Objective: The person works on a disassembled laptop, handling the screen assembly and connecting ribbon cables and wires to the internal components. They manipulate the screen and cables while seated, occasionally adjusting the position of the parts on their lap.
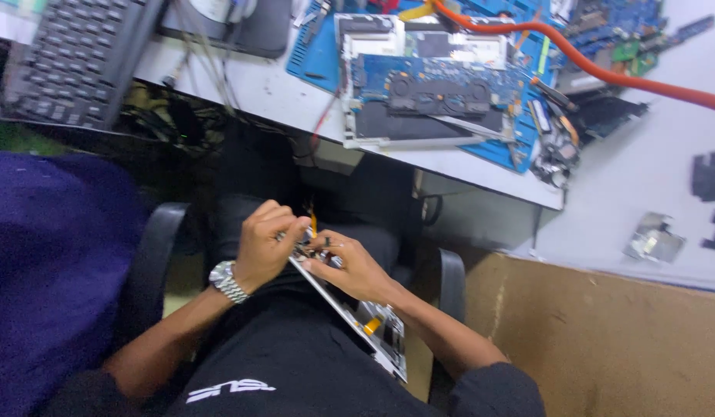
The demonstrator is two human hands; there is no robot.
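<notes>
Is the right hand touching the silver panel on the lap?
Touching. The head view shows the right hand lying on the upper end of the silver panel, fingers pressed onto it beside the left hand.

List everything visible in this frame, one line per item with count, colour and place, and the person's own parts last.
Flat panel with small parts on it: one, silver, on the person's lap, under both hands.
Opened laptop chassis with circuit board: one, silver and blue, on the desk.
Work mat: one, blue, under the chassis.
Hose: one, orange, across the desk top right.
Keyboard: one, dark grey, top left.
Desk: one, white.
Metal piece: one, silver, at right on the desk.
Chair armrests: two, black.
Wristwatch: one, silver, left wrist.
Left hand: on the panel's upper end.
Right hand: on the panel, beside the left.
</notes>
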